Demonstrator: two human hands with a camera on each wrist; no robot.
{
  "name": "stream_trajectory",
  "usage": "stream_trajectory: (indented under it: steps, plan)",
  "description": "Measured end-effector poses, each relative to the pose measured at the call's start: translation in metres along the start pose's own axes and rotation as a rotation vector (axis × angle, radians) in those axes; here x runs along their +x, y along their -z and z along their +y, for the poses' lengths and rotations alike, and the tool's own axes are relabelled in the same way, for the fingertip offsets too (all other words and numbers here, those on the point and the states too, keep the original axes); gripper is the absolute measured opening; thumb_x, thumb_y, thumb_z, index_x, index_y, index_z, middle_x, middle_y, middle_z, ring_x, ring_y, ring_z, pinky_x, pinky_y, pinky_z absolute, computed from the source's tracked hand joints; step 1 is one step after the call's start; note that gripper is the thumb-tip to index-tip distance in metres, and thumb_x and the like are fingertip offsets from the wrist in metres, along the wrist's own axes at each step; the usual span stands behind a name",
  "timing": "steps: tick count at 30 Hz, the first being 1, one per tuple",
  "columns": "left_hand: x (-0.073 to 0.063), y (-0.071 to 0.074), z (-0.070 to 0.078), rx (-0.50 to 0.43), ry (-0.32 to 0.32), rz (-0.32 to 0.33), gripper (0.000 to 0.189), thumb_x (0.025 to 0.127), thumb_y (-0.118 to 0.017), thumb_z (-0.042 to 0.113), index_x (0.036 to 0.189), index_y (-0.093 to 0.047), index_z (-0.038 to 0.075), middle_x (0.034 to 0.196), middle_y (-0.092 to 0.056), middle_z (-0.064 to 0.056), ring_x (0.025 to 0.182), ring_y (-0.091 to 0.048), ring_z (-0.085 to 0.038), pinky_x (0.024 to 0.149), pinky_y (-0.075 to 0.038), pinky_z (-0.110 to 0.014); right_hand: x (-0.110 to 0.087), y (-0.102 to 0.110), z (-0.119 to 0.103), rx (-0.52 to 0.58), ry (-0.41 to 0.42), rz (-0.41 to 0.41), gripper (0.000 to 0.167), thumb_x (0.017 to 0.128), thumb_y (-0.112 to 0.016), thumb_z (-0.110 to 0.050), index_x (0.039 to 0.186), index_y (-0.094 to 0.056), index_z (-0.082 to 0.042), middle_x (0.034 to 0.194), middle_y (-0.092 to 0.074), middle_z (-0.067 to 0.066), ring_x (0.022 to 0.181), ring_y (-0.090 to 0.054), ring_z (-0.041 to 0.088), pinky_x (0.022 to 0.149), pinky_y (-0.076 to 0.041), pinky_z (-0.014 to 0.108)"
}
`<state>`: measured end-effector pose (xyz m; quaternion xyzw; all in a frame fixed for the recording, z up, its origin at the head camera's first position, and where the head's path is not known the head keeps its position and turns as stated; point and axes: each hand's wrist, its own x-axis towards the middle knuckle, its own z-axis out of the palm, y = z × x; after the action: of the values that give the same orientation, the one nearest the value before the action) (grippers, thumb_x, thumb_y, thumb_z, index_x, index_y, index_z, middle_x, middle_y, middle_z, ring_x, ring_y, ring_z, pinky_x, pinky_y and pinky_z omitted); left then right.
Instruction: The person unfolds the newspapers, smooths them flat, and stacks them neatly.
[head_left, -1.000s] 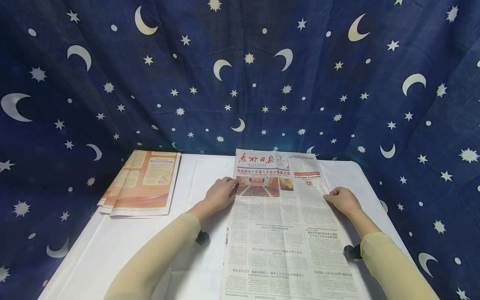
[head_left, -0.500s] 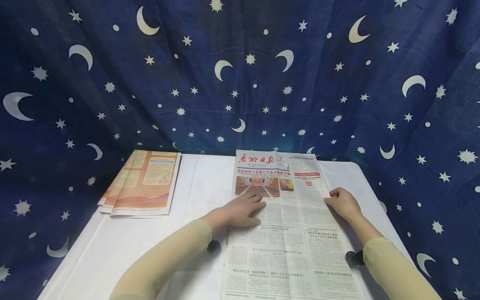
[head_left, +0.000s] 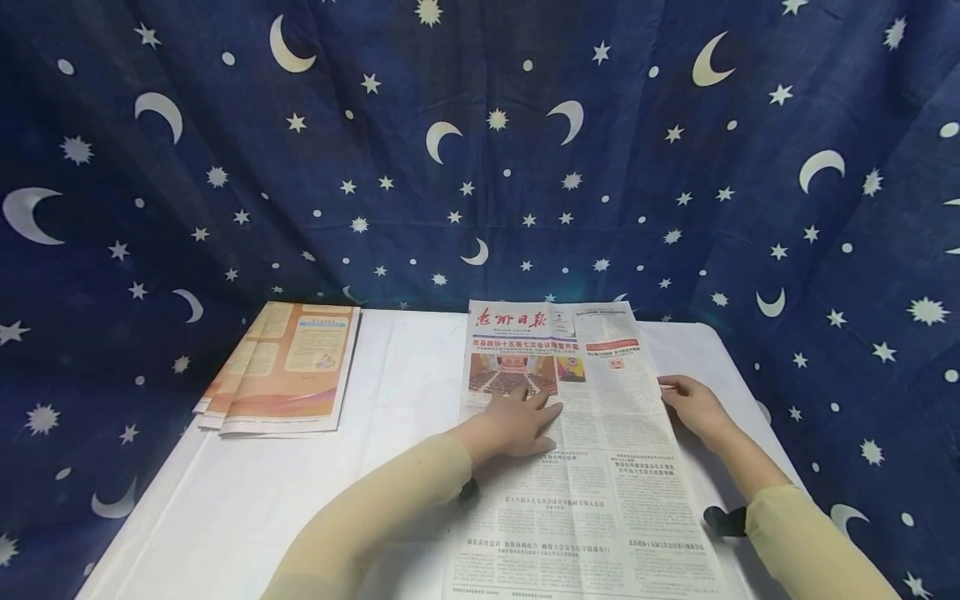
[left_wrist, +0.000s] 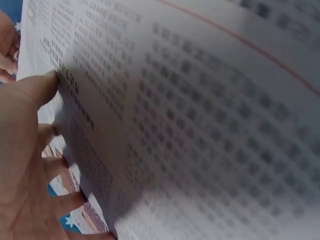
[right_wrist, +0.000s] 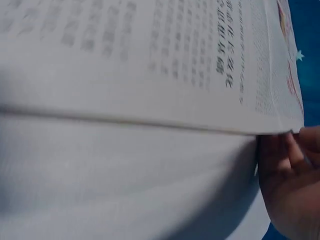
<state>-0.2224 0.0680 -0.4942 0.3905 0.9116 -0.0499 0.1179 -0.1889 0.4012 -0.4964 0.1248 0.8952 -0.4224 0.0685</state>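
A newspaper (head_left: 525,517) with a red masthead and a colour photo lies lengthwise on the white-covered table. Spread across it just below the photo is my left hand (head_left: 517,422), its fingers apart and pressing on the page. The left wrist view shows the thumb and fingertips of that hand (left_wrist: 25,155) touching the print. At the right edge of the paper, my right hand (head_left: 697,410) pinches the sheet between thumb and curled fingers. The right wrist view has this hand (right_wrist: 295,180) at the far end of the edge, with a shadow beneath the paper.
Several folded orange printed papers (head_left: 288,375) lie overlapping on the left part of the white tablecloth (head_left: 397,367). Behind the table hangs a dark blue curtain (head_left: 375,125) with moons and stars. Each wrist carries a small black device (head_left: 725,522).
My left hand has left the newspaper's left edge and slid rightward onto the page, fingers spreading. The right hand has shifted slightly right, staying at the right edge.
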Motion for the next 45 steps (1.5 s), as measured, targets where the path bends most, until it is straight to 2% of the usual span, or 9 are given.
stream_trajectory:
  steps: [6, 15, 19, 24, 28, 36, 40, 43, 45]
  plan:
    - [0.003, 0.002, 0.005, 0.089, -0.016, -0.006, 0.072, 0.101, -0.037, 0.069, 0.163, -0.026, 0.035, 0.170, -0.020, 0.003, 0.153, -0.022, -0.032, 0.113, -0.035, -0.061, -0.009, 0.015, 0.004, 0.152, 0.022, -0.169, 0.056, 0.110, -0.044, -0.019, 0.158, -0.027, 0.005, 0.126, -0.064, 0.022, 0.098, -0.065, 0.025, 0.079, -0.053, 0.035]
    - [0.006, 0.001, -0.001, -0.080, -0.098, -0.009, 0.071, 0.103, -0.047, 0.057, 0.163, -0.029, 0.023, 0.169, -0.020, 0.001, 0.156, -0.015, -0.022, 0.124, -0.018, -0.038, -0.019, 0.018, -0.011, 0.274, 0.068, -0.354, 0.067, 0.108, -0.053, -0.029, 0.160, -0.024, 0.001, 0.147, -0.049, 0.028, 0.127, -0.058, 0.036, 0.089, -0.055, 0.035]
    - [0.008, -0.002, -0.005, -0.191, -0.103, -0.007, 0.072, 0.101, -0.050, 0.055, 0.163, -0.031, 0.022, 0.170, -0.018, 0.000, 0.156, -0.013, -0.022, 0.125, -0.015, -0.039, -0.019, 0.011, -0.022, 0.315, 0.091, -0.362, 0.066, 0.107, -0.054, -0.030, 0.156, -0.030, 0.006, 0.147, -0.049, 0.028, 0.128, -0.058, 0.034, 0.092, -0.055, 0.035]
    - [0.008, -0.003, -0.010, -0.371, -0.116, -0.022, 0.073, 0.100, -0.053, 0.054, 0.161, -0.034, 0.020, 0.171, -0.016, -0.001, 0.157, -0.008, -0.022, 0.125, -0.012, -0.041, -0.017, -0.004, -0.029, 0.352, 0.102, -0.313, 0.059, 0.107, -0.056, -0.027, 0.144, -0.043, 0.017, 0.131, -0.062, 0.024, 0.108, -0.068, 0.019, 0.086, -0.059, 0.032]
    - [0.008, 0.001, -0.013, -0.490, -0.129, -0.026, 0.069, 0.101, -0.051, 0.052, 0.160, -0.038, 0.017, 0.170, -0.018, -0.004, 0.157, -0.009, -0.023, 0.125, -0.011, -0.040, -0.017, -0.018, -0.038, 0.310, 0.108, -0.268, 0.055, 0.105, -0.060, -0.028, 0.139, -0.051, 0.014, 0.126, -0.066, 0.021, 0.103, -0.068, 0.018, 0.085, -0.059, 0.033]
    - [0.008, 0.009, -0.004, -0.916, -0.073, 0.049, 0.057, 0.106, -0.047, 0.040, 0.156, -0.044, 0.012, 0.156, -0.048, -0.005, 0.145, -0.042, -0.022, 0.119, -0.031, -0.035, -0.018, -0.033, -0.046, 0.176, 0.162, -0.189, 0.061, 0.107, -0.056, -0.037, 0.149, -0.045, 0.005, 0.151, -0.046, 0.027, 0.136, -0.048, 0.042, 0.109, -0.044, 0.054]
    - [0.011, 0.012, 0.011, -1.275, -0.014, 0.040, 0.056, 0.106, -0.051, 0.037, 0.152, -0.048, 0.006, 0.147, -0.056, -0.009, 0.132, -0.057, -0.025, 0.109, -0.045, -0.037, -0.017, -0.033, -0.044, 0.188, 0.163, -0.186, 0.069, 0.106, -0.054, -0.044, 0.154, -0.038, 0.002, 0.156, -0.037, 0.028, 0.143, -0.037, 0.046, 0.113, -0.038, 0.057]
    - [0.015, 0.012, 0.022, -1.603, 0.021, -0.010, 0.058, 0.104, -0.056, 0.031, 0.148, -0.047, -0.005, 0.142, -0.058, -0.019, 0.125, -0.061, -0.033, 0.103, -0.051, -0.041, -0.017, -0.034, -0.044, 0.208, 0.134, -0.187, 0.072, 0.106, -0.048, -0.051, 0.156, -0.036, -0.001, 0.157, -0.037, 0.027, 0.142, -0.040, 0.046, 0.112, -0.039, 0.057]
    - [0.018, 0.012, 0.029, -1.754, 0.058, -0.039, 0.060, 0.103, -0.058, 0.030, 0.147, -0.045, -0.009, 0.140, -0.058, -0.023, 0.125, -0.061, -0.036, 0.103, -0.051, -0.043, -0.018, -0.035, -0.043, 0.218, 0.121, -0.186, 0.071, 0.108, -0.042, -0.053, 0.157, -0.036, -0.002, 0.156, -0.039, 0.026, 0.140, -0.043, 0.045, 0.111, -0.041, 0.056]
